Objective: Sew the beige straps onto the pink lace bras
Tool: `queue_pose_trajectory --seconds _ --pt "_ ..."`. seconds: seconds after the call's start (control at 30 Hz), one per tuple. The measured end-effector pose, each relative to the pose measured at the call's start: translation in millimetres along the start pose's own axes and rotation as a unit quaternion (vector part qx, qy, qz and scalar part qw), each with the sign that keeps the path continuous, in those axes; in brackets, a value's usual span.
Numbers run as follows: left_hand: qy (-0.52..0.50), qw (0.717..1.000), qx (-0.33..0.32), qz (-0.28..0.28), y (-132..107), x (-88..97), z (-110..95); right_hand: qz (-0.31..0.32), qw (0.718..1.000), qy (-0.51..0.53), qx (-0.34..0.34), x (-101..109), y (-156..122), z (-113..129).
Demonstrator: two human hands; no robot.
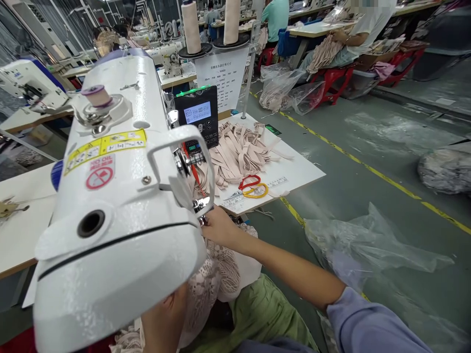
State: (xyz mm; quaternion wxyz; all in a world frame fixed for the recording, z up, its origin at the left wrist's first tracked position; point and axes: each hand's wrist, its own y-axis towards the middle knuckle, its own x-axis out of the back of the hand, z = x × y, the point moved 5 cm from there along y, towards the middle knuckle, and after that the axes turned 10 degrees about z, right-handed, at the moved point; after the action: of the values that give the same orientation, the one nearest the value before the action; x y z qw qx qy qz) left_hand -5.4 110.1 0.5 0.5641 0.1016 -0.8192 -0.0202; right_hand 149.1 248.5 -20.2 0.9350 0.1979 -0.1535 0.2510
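Note:
A white sewing machine [121, 196] fills the left foreground and hides the stitching spot. My right hand [222, 228] is at its needle end, below the white wire guard, fingers curled together; what they pinch is hidden. Beneath that hand hangs a beige lace bra [206, 279], its moulded cup lying over my lap. My left hand [167, 304] is under the machine head beside the lace, with its fingers out of sight. To the right of the needle area, beige fabric straps [239, 152] lie heaped on the white table, with red-and-yellow-handled scissors [253, 189] in front.
Behind the machine head stand a control panel [196, 120], two thread cones [231, 22] and a printed sheet [221, 73]. The white tabletop [298, 169] ends at a corner on the right. Plastic bags [368, 240] lie on the floor. Other people sit farther back.

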Motion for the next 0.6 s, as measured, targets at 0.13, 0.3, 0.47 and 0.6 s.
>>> queue_pose_trajectory --seconds 0.13,0.3,0.47,0.6 --pt "-0.040 0.999 0.022 0.018 3 -1.4 -1 0.003 1.000 0.019 -0.009 1 -3 1" --pt "-0.097 0.992 0.057 0.064 5 -7.9 12 -0.001 0.999 0.035 -0.015 1 -4 1" --pt "-0.165 0.963 0.093 0.190 -3 -20.0 29 -0.024 0.998 0.058 -0.021 -7 -3 -2" --pt "-0.364 0.860 0.127 0.334 -31 -49.3 11 -0.048 0.977 0.197 -0.061 3 -33 10"
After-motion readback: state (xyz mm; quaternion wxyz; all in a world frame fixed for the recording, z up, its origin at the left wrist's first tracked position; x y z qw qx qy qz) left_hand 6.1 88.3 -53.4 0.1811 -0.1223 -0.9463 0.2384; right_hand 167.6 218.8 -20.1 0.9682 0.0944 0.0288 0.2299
